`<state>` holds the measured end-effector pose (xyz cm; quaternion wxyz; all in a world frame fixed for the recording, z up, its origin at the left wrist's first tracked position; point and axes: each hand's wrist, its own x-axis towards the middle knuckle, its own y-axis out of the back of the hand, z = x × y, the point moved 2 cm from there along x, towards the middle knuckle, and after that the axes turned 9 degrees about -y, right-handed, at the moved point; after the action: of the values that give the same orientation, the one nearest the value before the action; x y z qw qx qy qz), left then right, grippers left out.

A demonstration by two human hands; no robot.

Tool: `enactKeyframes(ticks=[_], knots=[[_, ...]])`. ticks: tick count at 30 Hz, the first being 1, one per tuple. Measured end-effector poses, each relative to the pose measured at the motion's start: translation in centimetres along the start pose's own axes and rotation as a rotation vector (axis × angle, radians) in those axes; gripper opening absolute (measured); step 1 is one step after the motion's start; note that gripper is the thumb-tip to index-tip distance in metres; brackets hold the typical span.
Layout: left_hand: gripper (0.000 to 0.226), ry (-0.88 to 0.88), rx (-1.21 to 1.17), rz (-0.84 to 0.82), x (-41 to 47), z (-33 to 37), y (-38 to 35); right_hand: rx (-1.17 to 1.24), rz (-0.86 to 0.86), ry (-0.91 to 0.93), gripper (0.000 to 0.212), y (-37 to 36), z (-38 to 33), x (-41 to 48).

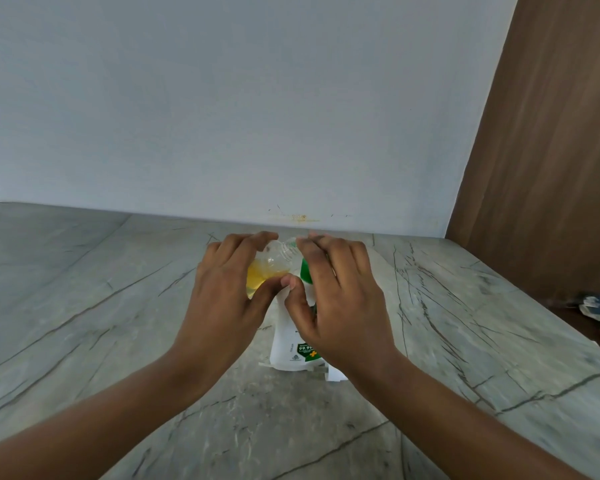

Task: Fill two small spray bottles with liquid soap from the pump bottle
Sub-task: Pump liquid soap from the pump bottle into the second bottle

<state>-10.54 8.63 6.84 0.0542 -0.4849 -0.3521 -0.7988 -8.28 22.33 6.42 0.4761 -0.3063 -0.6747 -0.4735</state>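
At the centre of the frame we see the white pump bottle standing on the marble tabletop, its green label facing us and its green pump top partly hidden. Just above it, our left hand grips a small clear spray bottle, tilted, part-filled with yellow soap. Our right hand curls over the pump, fingertips meeting the small bottle's open neck.

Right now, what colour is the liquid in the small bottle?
Yellow, seen in the head view: it pools in the clear small bottle held tilted in the left hand.
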Motion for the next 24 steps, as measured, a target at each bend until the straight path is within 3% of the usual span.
enactKeyframes(ticks=[24], knots=[[0.044, 0.020, 0.013, 0.019, 0.6, 0.6, 0.6, 0.016, -0.032, 0.044, 0.035, 0.9, 0.4, 1.3]])
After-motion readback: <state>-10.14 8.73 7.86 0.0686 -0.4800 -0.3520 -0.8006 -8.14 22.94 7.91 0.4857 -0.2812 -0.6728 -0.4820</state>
